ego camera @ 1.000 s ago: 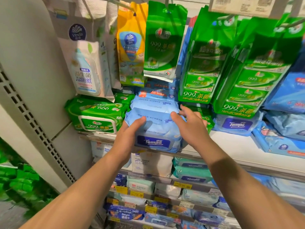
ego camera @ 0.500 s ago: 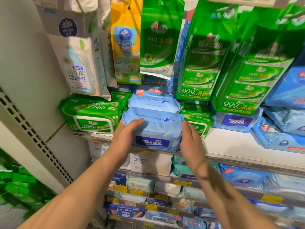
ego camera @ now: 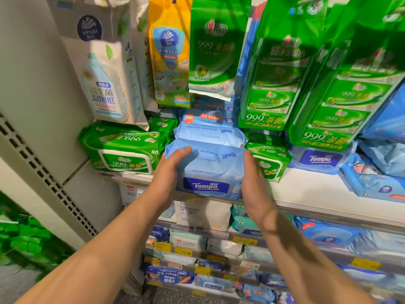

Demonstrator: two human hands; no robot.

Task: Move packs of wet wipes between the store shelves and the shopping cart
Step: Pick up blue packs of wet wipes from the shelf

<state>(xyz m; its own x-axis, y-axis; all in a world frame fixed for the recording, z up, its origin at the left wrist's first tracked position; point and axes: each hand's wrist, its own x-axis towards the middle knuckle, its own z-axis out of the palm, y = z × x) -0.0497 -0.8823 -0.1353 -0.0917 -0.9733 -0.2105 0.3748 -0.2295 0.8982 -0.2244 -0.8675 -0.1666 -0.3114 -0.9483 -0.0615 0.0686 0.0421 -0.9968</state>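
White store shelf (ego camera: 306, 194) stacked with light-blue plastic Tempo wipe packs (ego camera: 208, 172) between green plastic 999 packs (ego camera: 122, 150).

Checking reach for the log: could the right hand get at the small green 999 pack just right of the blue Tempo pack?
Probably yes: the right hand lies against that green 999 pack, nothing between, though it holds the Tempo pack.

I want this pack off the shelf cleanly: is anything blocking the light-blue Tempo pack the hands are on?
Nothing visible. The left hand and right hand already grip the Tempo pack at the shelf edge; its front is clear.
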